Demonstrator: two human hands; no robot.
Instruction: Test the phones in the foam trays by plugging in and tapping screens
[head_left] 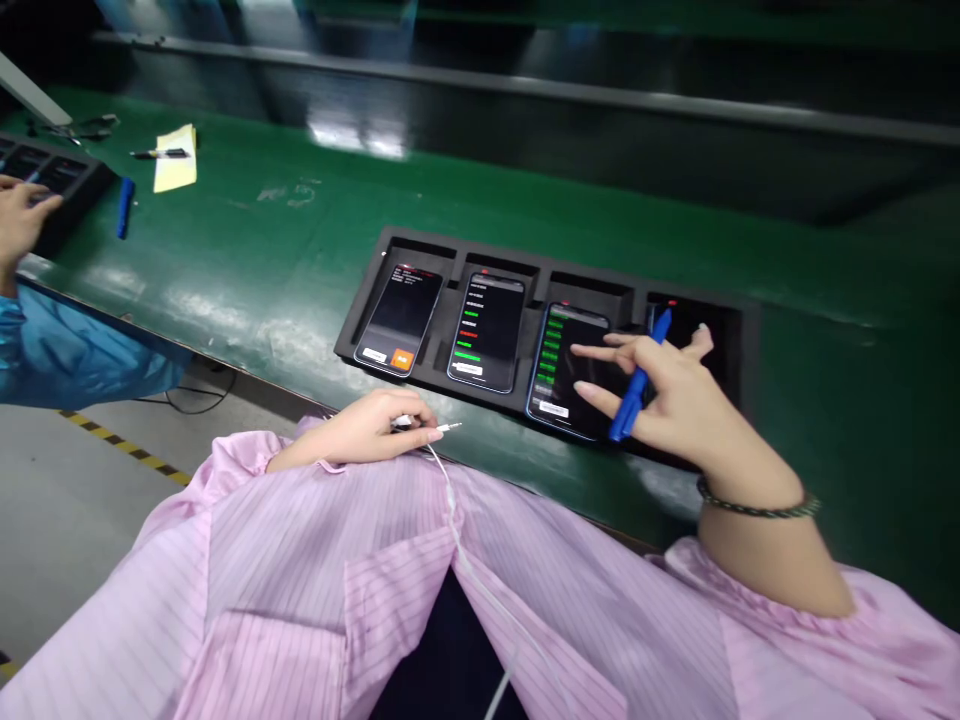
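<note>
A black tray [450, 252] with four slots lies on the green belt, a phone in each. My right hand [667, 395] holds a blue pen [637, 385] between its fingers while the index finger reaches onto the third phone [559, 365], whose screen shows green lines. The fourth phone [686, 320] is mostly hidden behind that hand. My left hand [371, 430] rests at the belt's near edge, pinched on a white cable plug [442, 428] whose cord runs down over my pink striped coat. The first phone [400, 320] and second phone [487, 332] lie untouched.
At far left a co-worker's hand [19, 225] in a blue sleeve rests on another black tray [64, 180]. A blue pen [124, 207], a yellow notepad [176, 158] and a black pen lie on the belt [300, 250] beyond. A dark rail runs behind.
</note>
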